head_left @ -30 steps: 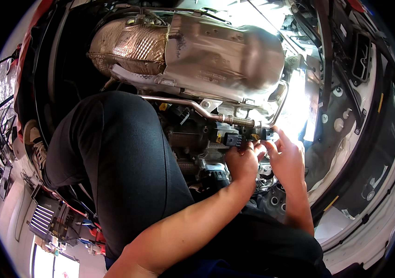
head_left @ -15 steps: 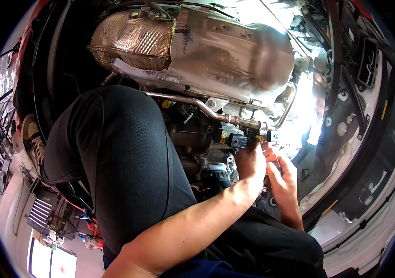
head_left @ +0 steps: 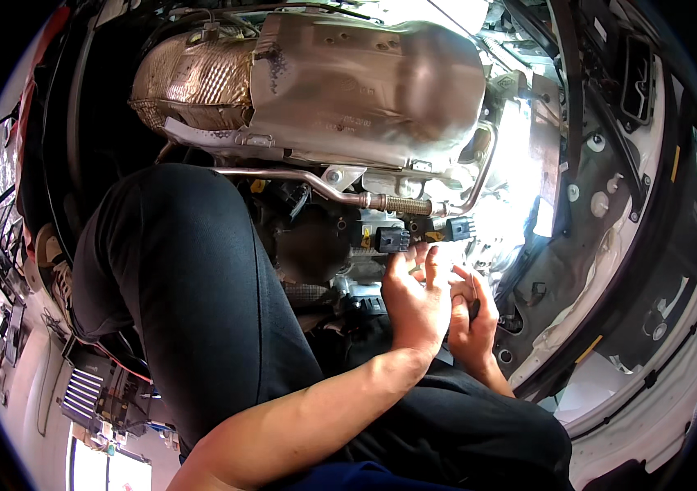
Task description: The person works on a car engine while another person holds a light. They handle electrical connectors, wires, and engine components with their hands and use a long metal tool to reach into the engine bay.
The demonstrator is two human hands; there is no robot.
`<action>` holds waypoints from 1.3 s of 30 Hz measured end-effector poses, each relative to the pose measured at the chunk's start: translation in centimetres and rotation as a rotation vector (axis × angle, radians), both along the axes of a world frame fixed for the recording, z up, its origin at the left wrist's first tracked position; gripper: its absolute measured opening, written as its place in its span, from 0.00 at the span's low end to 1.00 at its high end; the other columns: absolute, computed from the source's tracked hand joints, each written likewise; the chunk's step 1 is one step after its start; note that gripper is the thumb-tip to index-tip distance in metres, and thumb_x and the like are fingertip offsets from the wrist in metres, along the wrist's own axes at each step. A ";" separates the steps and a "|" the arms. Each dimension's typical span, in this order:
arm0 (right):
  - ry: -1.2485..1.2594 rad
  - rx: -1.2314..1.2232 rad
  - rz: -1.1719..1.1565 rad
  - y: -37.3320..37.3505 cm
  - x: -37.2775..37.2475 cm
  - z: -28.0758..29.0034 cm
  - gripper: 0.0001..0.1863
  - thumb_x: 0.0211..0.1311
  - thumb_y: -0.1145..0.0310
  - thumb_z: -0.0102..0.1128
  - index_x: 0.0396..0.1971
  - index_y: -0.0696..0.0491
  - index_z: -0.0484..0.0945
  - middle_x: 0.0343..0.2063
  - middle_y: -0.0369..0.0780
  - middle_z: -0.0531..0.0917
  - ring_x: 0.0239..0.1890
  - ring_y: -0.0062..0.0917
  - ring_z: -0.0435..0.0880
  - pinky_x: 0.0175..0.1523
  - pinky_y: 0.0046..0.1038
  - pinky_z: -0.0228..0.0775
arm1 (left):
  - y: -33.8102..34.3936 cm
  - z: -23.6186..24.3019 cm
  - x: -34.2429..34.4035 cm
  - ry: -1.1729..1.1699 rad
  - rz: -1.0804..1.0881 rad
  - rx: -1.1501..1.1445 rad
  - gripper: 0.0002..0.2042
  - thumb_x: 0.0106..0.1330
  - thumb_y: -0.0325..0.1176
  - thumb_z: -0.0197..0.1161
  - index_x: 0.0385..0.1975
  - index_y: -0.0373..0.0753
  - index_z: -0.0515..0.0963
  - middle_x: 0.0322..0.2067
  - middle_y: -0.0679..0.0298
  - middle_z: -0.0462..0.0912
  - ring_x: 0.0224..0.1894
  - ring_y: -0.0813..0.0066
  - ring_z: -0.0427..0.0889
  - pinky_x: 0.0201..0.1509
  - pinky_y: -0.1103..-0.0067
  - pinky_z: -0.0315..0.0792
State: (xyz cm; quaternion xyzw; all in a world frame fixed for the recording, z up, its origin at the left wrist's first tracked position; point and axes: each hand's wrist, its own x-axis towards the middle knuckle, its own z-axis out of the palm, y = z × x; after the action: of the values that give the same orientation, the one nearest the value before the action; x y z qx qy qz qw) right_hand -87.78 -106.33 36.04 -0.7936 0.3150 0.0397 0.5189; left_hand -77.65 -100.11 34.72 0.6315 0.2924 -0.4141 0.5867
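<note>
My left hand (head_left: 415, 304) is over the engine, fingers bent and drawn together, with its fingertips just below a black ignition-coil connector (head_left: 392, 240). Whatever those fingers pinch, if anything, is hidden. Close on its right, my right hand (head_left: 471, 327) is closed, thumb against fingers, around a small dark piece (head_left: 474, 308) too little exposed to name. The fingertips of both hands almost meet. A second black connector (head_left: 460, 228) stands above and to the right of them, beside a small yellow tag (head_left: 434, 236).
A metal heat shield (head_left: 373, 90) covers the far side of the engine, with a metal pipe (head_left: 307, 178) running in front of it. My bent knee (head_left: 184, 213) fills the left of the engine bay. At right lies the car's body edge (head_left: 594, 319).
The view has shifted, so the engine appears farther left. My left hand has drawn back slightly from the connectors, and its fingers show more separately. My right hand stays close beside it.
</note>
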 end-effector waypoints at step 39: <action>0.303 0.071 -0.174 -0.7 5.4 0.2 0.18 0.68 0.73 0.48 0.55 0.62 0.71 0.47 0.47 0.80 0.51 0.28 0.77 0.59 0.28 0.64 | -1.1 0.0 0.1 -0.077 -0.242 0.026 0.16 0.69 0.29 0.47 0.54 0.29 0.66 0.44 0.47 0.78 0.48 0.58 0.79 0.51 0.73 0.71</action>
State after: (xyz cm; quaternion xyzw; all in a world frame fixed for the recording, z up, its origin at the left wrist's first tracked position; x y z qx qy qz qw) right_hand -82.43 -107.08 36.22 -0.7294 0.4555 0.1249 0.4948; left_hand -77.57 -101.24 34.70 0.6852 0.1967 -0.4535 0.5349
